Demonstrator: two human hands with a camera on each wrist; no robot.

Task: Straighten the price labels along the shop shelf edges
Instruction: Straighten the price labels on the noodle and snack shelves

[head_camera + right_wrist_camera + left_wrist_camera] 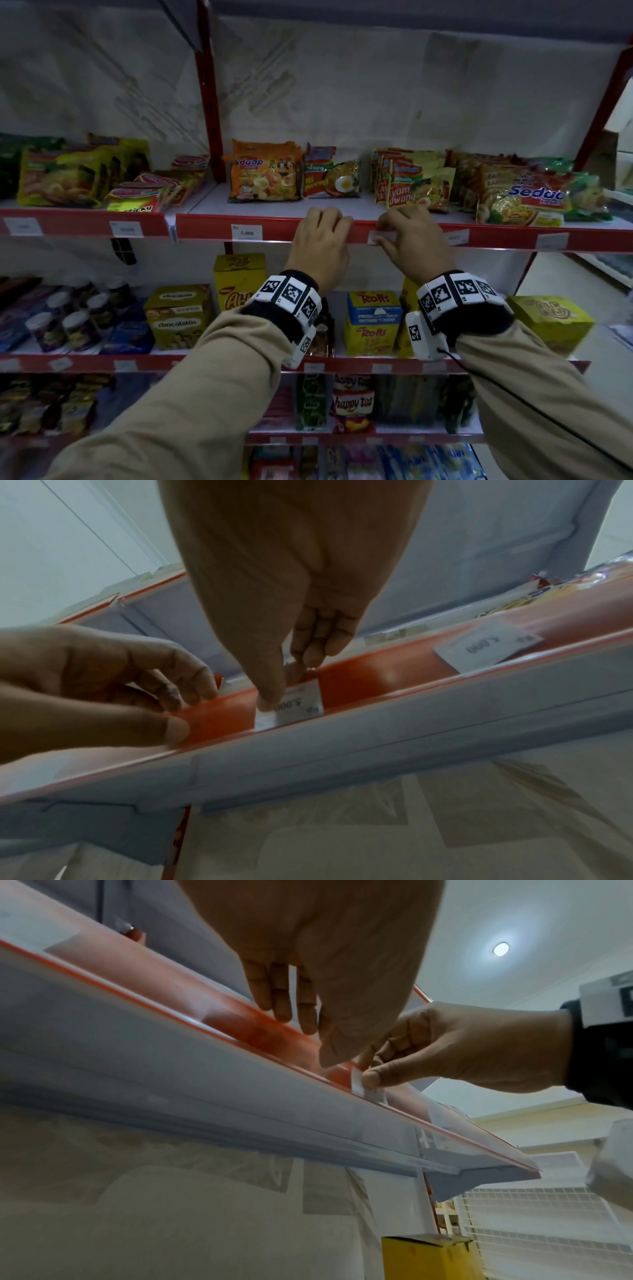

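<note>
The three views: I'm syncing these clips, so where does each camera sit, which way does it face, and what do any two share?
Head: on the person's head, facing forward and down at the red shelf edge; shows both sleeves, left hand and right hand.
Left wrist: under the left hand, looking up along the shelf edge toward the ceiling; the right hand enters from the right.
Right wrist: under the right hand, looking up; its fingers pinch the price label.
Shared: both wrist views show both hands and that label.
</note>
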